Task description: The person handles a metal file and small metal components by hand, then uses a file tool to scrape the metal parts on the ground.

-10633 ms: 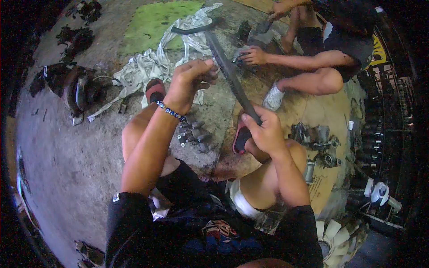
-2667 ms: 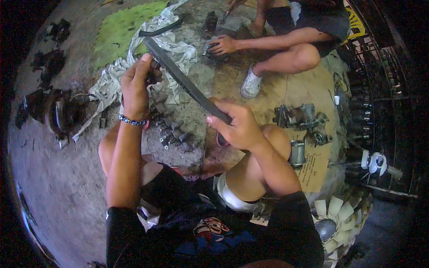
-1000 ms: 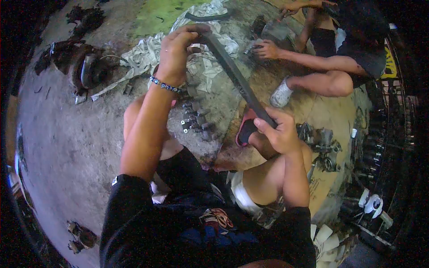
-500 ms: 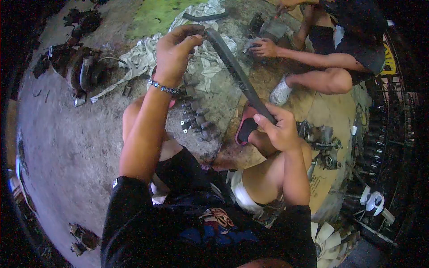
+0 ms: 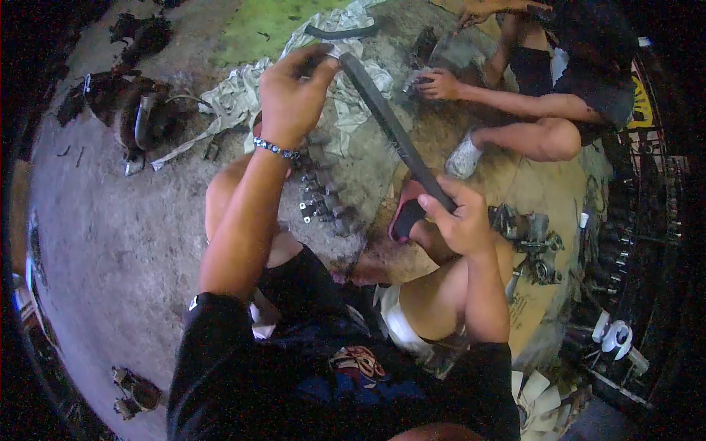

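A long black rubber hose [image 5: 390,128] slants across the middle of the view. My right hand [image 5: 462,214] is closed around its lower end, with the thumb lying along it. At the hose's upper end my left hand [image 5: 293,92], with a beaded bracelet on its wrist, has thumb and fingers pinched together. Something small and pale shows at these fingertips, too unclear to name. Behind them a crumpled white cloth [image 5: 254,92] lies on the floor, and a shorter curved black hose [image 5: 342,34] rests by its upper part.
Several metal parts [image 5: 323,202] lie on the concrete between my knees. A co-worker's hand [image 5: 440,84] touches a part at upper right. Greasy engine parts [image 5: 140,121] stand at left, others [image 5: 533,242] lie on cardboard at right. A fan [image 5: 537,400] is at lower right.
My left fingers have closed a little more and sit slightly left of the hose's upper end. The hose and my right hand have barely moved.
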### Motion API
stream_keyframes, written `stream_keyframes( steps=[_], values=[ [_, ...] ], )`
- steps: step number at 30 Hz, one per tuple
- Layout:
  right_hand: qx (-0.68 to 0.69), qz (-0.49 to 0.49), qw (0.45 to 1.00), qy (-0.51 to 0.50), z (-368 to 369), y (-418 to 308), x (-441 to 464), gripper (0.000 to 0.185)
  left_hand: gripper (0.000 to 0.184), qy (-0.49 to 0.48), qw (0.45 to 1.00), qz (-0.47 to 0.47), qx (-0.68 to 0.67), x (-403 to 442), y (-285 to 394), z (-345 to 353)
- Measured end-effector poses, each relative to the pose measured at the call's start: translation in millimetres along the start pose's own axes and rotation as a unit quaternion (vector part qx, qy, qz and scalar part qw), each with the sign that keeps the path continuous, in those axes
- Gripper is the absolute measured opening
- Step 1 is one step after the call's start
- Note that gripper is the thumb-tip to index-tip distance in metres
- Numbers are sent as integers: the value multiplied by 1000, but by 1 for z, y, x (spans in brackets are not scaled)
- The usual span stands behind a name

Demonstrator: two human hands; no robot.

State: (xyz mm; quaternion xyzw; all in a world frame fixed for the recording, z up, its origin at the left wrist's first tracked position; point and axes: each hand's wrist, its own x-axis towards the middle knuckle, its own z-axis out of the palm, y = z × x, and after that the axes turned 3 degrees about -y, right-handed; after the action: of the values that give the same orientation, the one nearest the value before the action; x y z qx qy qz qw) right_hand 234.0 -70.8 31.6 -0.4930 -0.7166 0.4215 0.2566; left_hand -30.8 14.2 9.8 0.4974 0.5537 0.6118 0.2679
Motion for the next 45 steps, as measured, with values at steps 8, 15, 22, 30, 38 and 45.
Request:
stream_keyframes(
  steps=[8,15,22,30,38,45],
  values=[
    [26,25,999,2,1,0,0,24,28,-62,992,-47,-103,2,1,-4],
    [37,7,999,-8,-1,2,2,21,28,-79,979,-71,-173,1,10,-3],
    [20,3,1000,-3,0,8,0,21,28,-95,992,8,-88,2,-1,-2],
    [13,-4,1000,0,0,5,1,22,21,-81,997,13,-16,2,-4,-4],
    [4,8,1000,0,-1,4,0,25,18,-64,996,17,53,4,0,-10],
    [6,-22,999,29,3,15,0,27,18,-74,989,46,120,1,10,-13]
  ],
)
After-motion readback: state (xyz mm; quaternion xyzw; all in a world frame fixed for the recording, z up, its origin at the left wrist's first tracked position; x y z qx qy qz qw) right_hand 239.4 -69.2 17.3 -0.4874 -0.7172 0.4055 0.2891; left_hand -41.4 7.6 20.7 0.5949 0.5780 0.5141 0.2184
